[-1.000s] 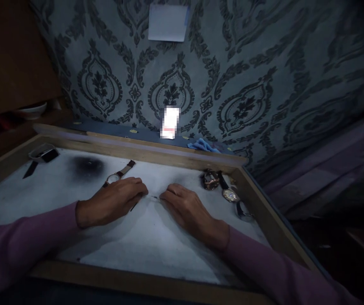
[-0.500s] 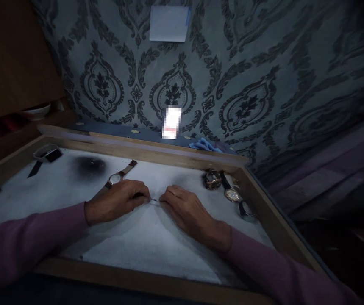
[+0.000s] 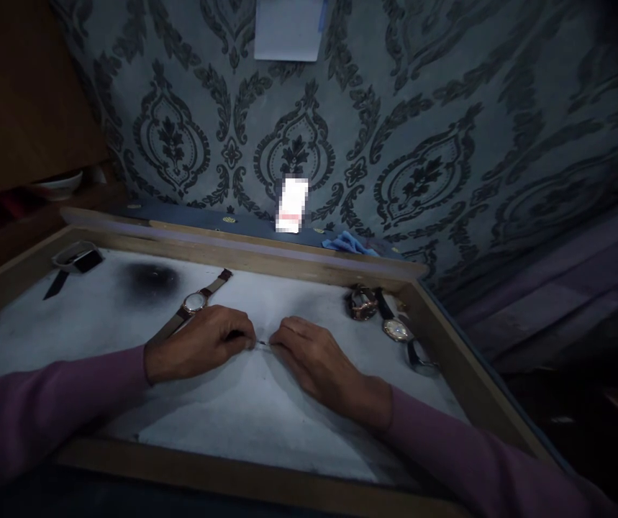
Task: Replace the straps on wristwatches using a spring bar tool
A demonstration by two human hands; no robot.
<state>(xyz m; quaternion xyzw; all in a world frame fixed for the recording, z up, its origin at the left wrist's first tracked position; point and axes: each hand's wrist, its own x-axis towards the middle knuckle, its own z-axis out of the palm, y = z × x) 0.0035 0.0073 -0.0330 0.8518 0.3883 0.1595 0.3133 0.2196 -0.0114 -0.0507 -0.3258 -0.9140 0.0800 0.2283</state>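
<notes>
Over the white-lined surface, my left hand [image 3: 201, 344] and my right hand [image 3: 327, 367] face each other with a narrow gap between their fingertips. A tiny, thin, metallic-looking piece [image 3: 262, 343] spans that gap, and each hand pinches one end of it. Its exact kind is too small to make out. Just behind my left hand lies a wristwatch [image 3: 195, 302] with a pale round dial and a brown strap stretched out flat. The left hand hides part of its strap.
A wooden-rimmed tray [image 3: 222, 460] surrounds the work. Along its right side sit a dark watch [image 3: 362, 303], a gold-rimmed watch [image 3: 396, 329] and a curled watch [image 3: 421, 357]. A black-screened watch [image 3: 88, 260] lies far left. Behind the rim are a bright phone [image 3: 292, 205] and blue cloth [image 3: 349, 243].
Both hands stay nearly in place, still pinching the tiny piece, whose angle has shifted slightly. The camera view has tilted a little, so the wall and paper sit higher.
</notes>
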